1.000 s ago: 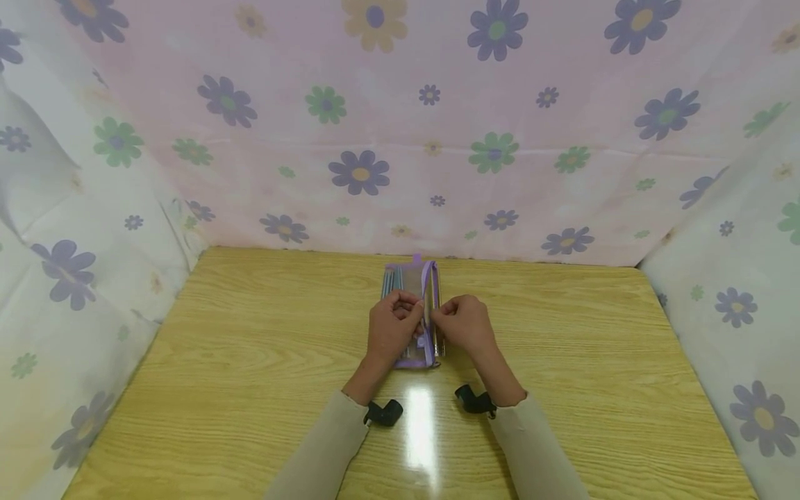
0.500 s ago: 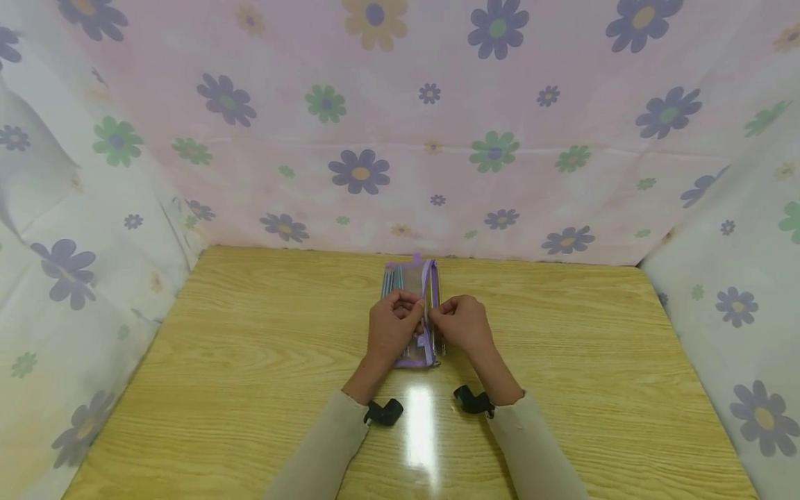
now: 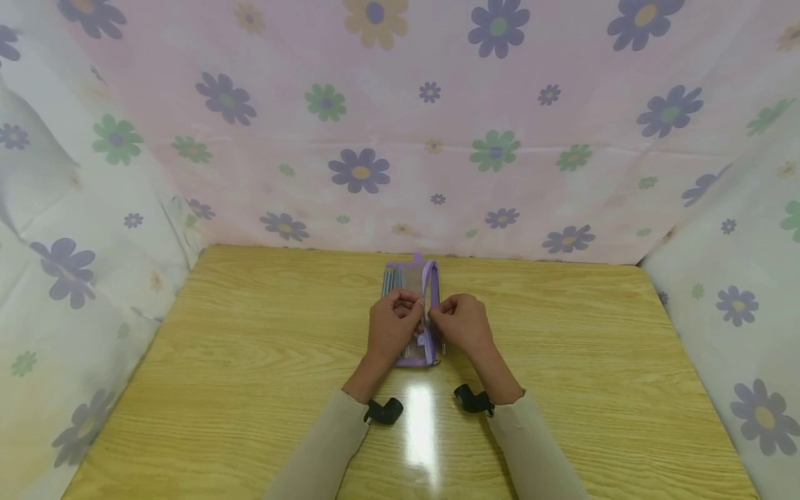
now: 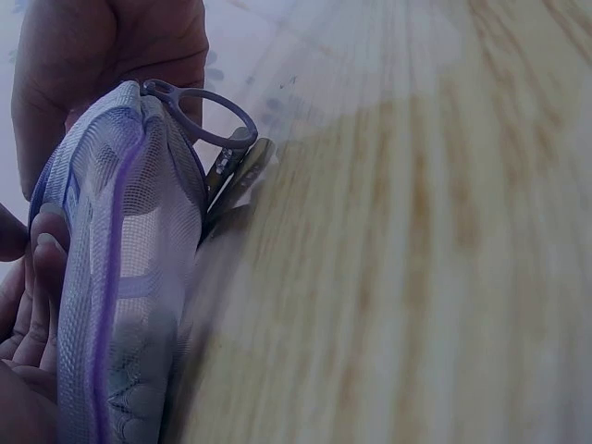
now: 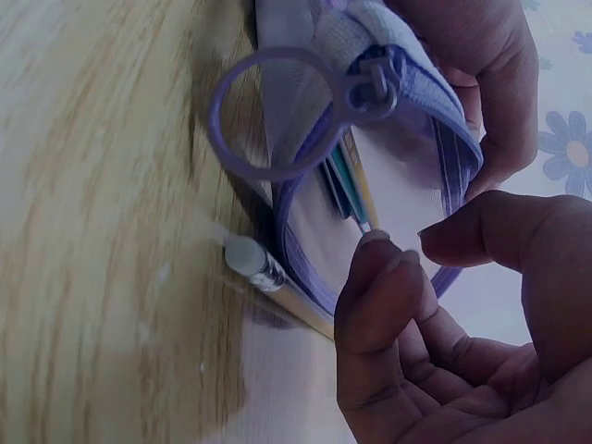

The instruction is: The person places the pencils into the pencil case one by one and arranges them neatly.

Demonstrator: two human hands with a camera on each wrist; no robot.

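Note:
A mesh pencil case (image 3: pixel 410 278) with purple trim lies lengthwise on the table, its zipper side gaping on the right. Through the mesh show slim bluish sticks (image 3: pixel 390 279). My left hand (image 3: pixel 392 323) pinches the zipper edge; its fingers (image 4: pixel 42 268) sit against that edge in the left wrist view. My right hand (image 3: pixel 465 321) has its bent fingers at the opening. In the right wrist view its thumb (image 5: pixel 490 227) and fingertips stand slightly apart by teal and yellow sticks (image 5: pixel 353 176) inside; I cannot tell whether they hold anything. A round zipper pull (image 5: pixel 222 111) hangs in front.
A pencil with a white eraser (image 5: pixel 248 256) lies on the table beside the case, partly hidden by my right fingers. The wooden table (image 3: pixel 250 347) ends at a flowered curtain (image 3: pixel 406 208). Black wrist cameras (image 3: pixel 384 412) sit at both cuffs.
My right hand has shifted very slightly left against the opening, and less yellow shows within the opening. My left hand and the case stay nearly still.

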